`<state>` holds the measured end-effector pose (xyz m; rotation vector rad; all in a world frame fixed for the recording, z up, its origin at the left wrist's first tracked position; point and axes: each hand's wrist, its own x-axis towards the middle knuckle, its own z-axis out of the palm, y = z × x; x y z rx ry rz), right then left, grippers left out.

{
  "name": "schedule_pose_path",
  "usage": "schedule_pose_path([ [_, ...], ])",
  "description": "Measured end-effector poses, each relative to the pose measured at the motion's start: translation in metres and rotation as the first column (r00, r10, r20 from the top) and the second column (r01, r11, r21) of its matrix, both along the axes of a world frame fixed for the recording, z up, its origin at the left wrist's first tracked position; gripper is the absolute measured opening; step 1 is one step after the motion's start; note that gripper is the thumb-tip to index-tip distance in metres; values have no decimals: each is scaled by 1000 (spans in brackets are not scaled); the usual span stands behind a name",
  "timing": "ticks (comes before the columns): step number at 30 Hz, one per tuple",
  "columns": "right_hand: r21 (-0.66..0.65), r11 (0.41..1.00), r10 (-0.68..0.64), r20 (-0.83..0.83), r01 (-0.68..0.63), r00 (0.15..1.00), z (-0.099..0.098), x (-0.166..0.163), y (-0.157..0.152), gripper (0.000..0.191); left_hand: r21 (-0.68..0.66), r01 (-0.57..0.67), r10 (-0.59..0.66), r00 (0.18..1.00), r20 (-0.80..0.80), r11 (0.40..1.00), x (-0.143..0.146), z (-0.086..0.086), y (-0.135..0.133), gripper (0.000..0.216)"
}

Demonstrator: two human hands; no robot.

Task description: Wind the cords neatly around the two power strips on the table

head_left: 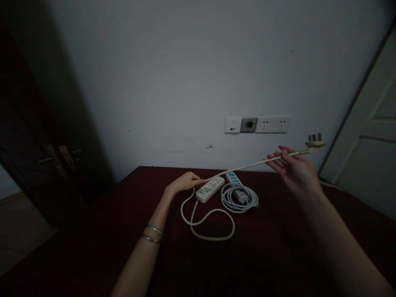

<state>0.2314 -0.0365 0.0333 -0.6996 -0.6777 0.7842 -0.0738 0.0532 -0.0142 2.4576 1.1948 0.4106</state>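
A cream power strip [210, 189] lies on the dark red table [93, 247], its cable [208, 225] looping toward me and back. My left hand [185, 181] pinches that cable just left of the strip. The cable runs taut up to my right hand [292, 167], raised above the table, whose fingers hold it close to the three-pin plug [314, 142]. The plug points up, near the wall.
A second strip with blue sockets [235, 185] sits on a coiled pale cable [239, 200] right of the cream one. Wall sockets [258, 124] are set in the white wall behind. A dark door [34, 136] stands left, a white door [368, 136] right.
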Motion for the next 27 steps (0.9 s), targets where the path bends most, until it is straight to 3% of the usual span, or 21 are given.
schedule_pose_path([
  [3,-78,997,11,-90,-18,996,-15,26,17,18,-147,154,-141,986,94,977,-13,18,-5,44],
  [6,-164,981,71,-189,-102,979,-36,43,34,22,-210,197,-181,979,89,958,-17,33,-15,32],
  [8,-222,961,107,-249,-164,963,-53,49,44,22,-152,193,-186,981,60,969,-15,39,-22,28],
  [11,-310,925,126,-290,-218,949,-80,50,56,23,60,138,-140,989,38,989,-8,45,-32,28],
  [16,-422,863,159,-296,-278,942,-115,41,64,18,274,110,-106,994,-29,955,3,48,-42,30],
  [27,-497,812,164,-312,-308,936,-150,45,76,18,314,105,-76,992,-105,944,14,45,-47,32],
])
